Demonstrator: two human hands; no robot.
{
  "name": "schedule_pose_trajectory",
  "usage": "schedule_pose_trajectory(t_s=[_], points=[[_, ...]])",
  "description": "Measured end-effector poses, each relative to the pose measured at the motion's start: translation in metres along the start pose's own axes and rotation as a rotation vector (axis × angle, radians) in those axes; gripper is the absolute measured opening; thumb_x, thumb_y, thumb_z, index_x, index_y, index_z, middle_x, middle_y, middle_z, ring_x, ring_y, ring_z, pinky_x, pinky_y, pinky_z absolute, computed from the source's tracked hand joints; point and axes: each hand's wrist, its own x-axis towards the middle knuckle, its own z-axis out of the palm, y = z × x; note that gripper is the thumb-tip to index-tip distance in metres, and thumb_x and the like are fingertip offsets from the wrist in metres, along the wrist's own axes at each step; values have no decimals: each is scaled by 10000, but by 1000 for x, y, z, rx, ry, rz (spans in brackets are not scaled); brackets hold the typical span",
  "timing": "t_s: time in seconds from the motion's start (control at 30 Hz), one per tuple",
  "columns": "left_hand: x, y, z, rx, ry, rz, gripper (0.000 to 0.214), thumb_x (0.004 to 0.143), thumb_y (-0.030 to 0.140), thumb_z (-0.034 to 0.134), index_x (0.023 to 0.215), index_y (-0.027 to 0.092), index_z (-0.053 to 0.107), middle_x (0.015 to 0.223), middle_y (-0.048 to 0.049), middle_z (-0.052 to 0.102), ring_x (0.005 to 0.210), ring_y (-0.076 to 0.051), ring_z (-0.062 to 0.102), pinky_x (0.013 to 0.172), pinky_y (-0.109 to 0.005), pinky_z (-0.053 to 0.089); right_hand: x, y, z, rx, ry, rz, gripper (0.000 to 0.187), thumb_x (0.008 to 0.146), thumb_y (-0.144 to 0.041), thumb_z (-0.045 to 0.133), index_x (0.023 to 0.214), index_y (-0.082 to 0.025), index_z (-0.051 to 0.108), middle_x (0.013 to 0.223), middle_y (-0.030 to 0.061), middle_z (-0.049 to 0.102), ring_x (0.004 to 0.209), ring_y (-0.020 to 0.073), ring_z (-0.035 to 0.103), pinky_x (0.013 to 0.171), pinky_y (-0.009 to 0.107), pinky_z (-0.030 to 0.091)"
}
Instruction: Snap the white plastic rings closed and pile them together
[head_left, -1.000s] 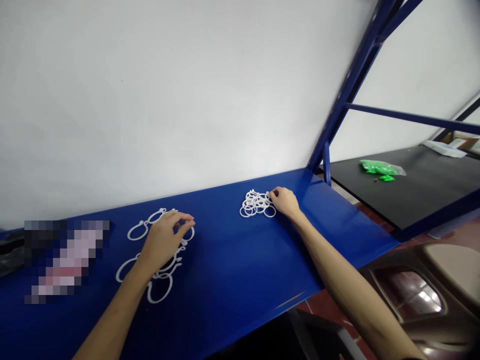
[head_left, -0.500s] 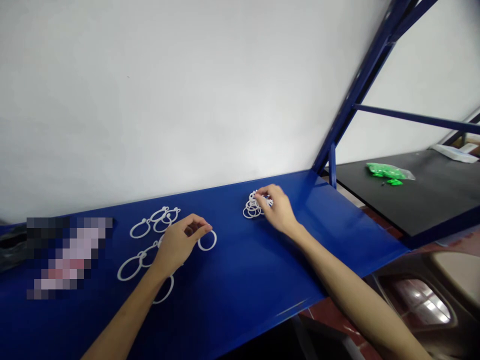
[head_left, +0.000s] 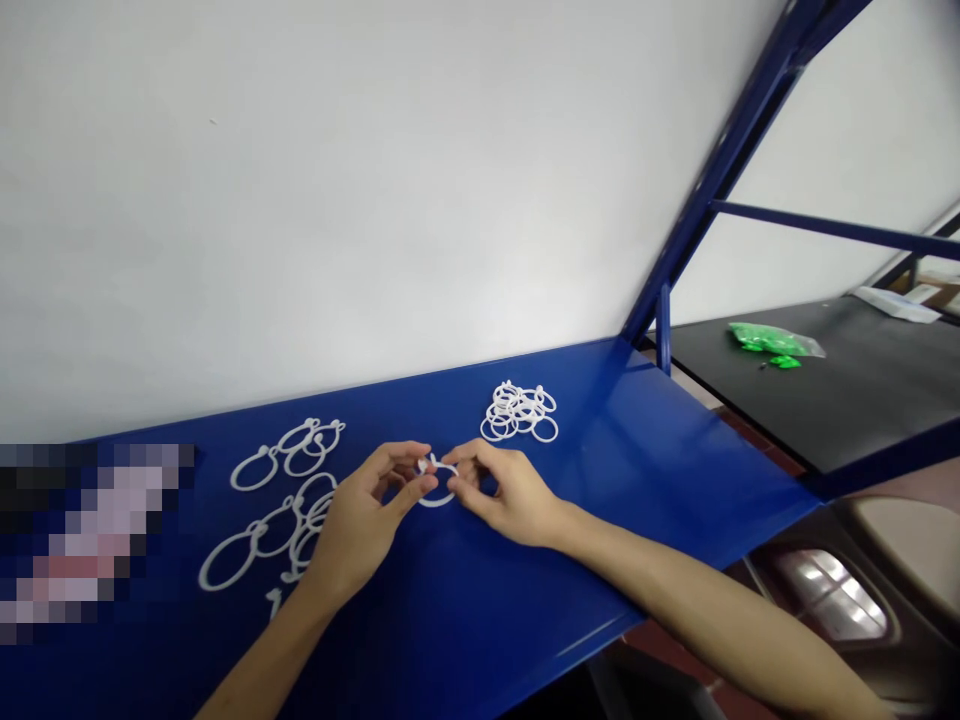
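My left hand [head_left: 375, 510] is pinched at the small eyelet of a white curtain ring [head_left: 436, 502], just above the blue table. From the other side, my right hand [head_left: 502, 490] grips with thumb and forefinger a white piece at the ring's upper right edge. Whether that is the same ring or a second one is hard to tell. Left of my left hand lie several white curtain rings [head_left: 234, 583], some overlapping and partly hidden by the hand and forearm. A heap of white rings [head_left: 545, 430] sits farther back, beyond my right hand.
The blue table [head_left: 600, 420] backs onto a white wall [head_left: 375, 200]. A pixelated patch [head_left: 112, 510] covers something at left. On the right rise blue metal posts [head_left: 697, 210]; behind, a black table [head_left: 847, 390] carries a bag of green pieces [head_left: 772, 340]. A brown chair [head_left: 832, 580] stands at lower right.
My right hand has left the heap of rings and come left to meet my left hand. The left hand still has its ring, now between both hands.
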Motion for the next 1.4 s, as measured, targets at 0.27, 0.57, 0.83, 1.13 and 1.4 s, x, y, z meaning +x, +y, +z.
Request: schedule_pose_trajectory(t_s=[0.27,0.57,0.83,1.13,1.4], points=[[-3,3,1,44,-1,-21,452,783,558,691,1103,240,701,1009,-59,791,989,-259,738,939,-394,565,0,0,-1,-65,-24,-122,110,964,-203,590,1046,-170,655,861,26,633,742,125,593,691,243,489],[-12,3,8,352,90,253,266,883,470,600,1023,314,765,919,23,800,826,-204,769,790,-296,621,0,1,-7,-124,-80,-194,155,1010,-181,503,1021,-167,657,929,59,668,823,142,622,765,258,522],[-11,-12,10,443,94,432,309,937,399,554,1168,280,722,1022,8,790,863,-184,764,818,-272,610,-3,6,-6,-276,-160,-273,243,1047,-205,404,1039,-169,645,918,64,648,858,163,603,803,271,518],[-3,-3,-2,541,-99,284,546,897,425,559,1421,289,489,1178,-10,736,1100,-225,679,998,-395,528,12,19,-26,-449,21,-146,177,1030,-236,470,1071,-183,634,1040,80,616,915,161,617,834,285,523],[22,-20,-64,830,-173,172,458,754,286,495,1175,234,669,1252,-77,664,1229,-318,566,1078,-509,424,21,42,-91,-826,166,290,115,976,-195,571,1005,-178,681,1009,77,630,838,163,609,759,268,479]])
